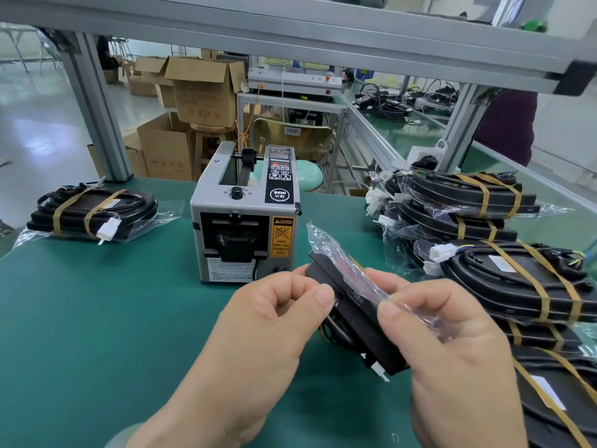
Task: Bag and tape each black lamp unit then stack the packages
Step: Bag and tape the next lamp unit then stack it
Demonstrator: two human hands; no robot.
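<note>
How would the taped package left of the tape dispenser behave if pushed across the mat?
The taped package likely slides as one stiff piece: two tape bands bind it tightly. Its loose bag film looks floppy and may drag. The protruding white connector could snag.

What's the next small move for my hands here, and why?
Probably slide the clear bag further over the black lamp unit: the right hand pinches the bag, the left hand grips the unit, and its near end sticks out bare.

Free: green mat front-L; tape dispenser blocks ctr, bagged stacks crowd R, 1 pkg pile far-L.
</note>
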